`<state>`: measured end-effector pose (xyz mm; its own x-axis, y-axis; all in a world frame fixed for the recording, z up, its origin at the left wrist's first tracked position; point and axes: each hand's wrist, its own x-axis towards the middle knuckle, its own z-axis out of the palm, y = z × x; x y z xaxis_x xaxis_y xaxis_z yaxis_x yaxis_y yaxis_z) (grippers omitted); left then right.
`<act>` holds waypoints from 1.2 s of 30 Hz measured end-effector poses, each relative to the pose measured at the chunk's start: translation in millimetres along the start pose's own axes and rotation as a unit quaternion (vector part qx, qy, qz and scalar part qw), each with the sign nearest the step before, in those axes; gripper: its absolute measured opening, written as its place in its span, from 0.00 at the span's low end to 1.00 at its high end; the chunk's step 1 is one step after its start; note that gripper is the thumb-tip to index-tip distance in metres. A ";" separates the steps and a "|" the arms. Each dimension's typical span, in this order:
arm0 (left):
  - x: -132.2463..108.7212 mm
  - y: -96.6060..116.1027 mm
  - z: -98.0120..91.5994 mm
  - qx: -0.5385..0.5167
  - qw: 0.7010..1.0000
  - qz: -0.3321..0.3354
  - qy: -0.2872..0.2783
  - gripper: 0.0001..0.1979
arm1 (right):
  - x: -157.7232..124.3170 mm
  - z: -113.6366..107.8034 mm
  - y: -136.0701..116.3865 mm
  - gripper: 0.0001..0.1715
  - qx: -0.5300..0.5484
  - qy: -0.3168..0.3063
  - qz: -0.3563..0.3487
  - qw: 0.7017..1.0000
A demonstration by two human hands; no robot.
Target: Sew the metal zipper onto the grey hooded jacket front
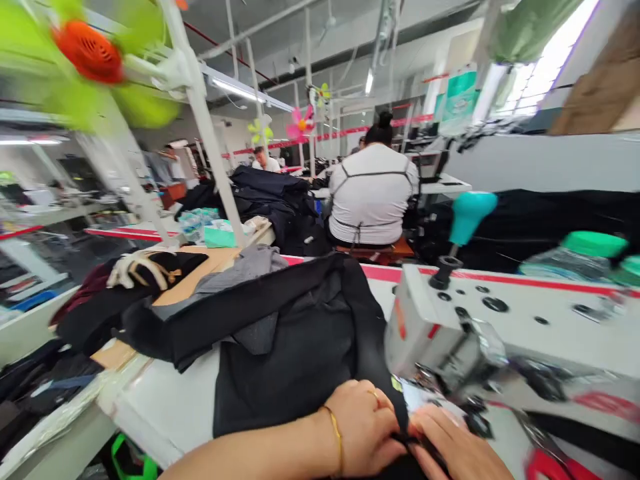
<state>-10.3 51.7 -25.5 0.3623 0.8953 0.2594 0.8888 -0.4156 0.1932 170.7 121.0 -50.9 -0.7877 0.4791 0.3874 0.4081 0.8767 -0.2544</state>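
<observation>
A black garment (300, 353) lies spread over the white sewing table, with one long sleeve-like part folded across to the left. My left hand (363, 423), with a bracelet at the wrist, pinches the garment's edge close to the sewing machine. Beside it, my right hand (445, 437) grips the same edge, fingertips nearly meeting the left ones. Just beyond my fingers stands the sewing machine (425, 327), its needle area partly blurred. Exactly how the cloth is folded between my fingers is hidden.
Red-handled scissors (547, 460) lie at the lower right. Plastic bottles with green lids (595, 245) stand behind the machine. Gloves (143, 270) rest on dark cloth at left. A fan (90, 50) hangs upper left. A person in a white shirt (373, 193) sits ahead.
</observation>
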 end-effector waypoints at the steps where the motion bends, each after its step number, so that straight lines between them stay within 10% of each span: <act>1: -0.9 2.5 -3.0 -0.010 1.000 -0.002 0.008 0.10 | -0.2 -5.9 -6.8 0.07 0.001 -0.025 0.016 1.000; 8: 0.9 -8.1 2.7 -0.142 0.989 0.012 0.030 0.10 | 6.4 -28.3 -15.0 0.08 0.000 -0.162 0.101 0.982; 36: 1.1 -4.4 5.7 -0.061 0.991 0.053 0.109 0.07 | -0.3 -25.9 -13.2 0.09 0.000 -0.099 0.066 0.993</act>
<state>-12.2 55.4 -31.5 0.3700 0.7957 0.4795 0.8038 -0.5330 0.2642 177.6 110.4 -24.7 -0.8025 0.5725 0.1680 0.5141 0.8064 -0.2921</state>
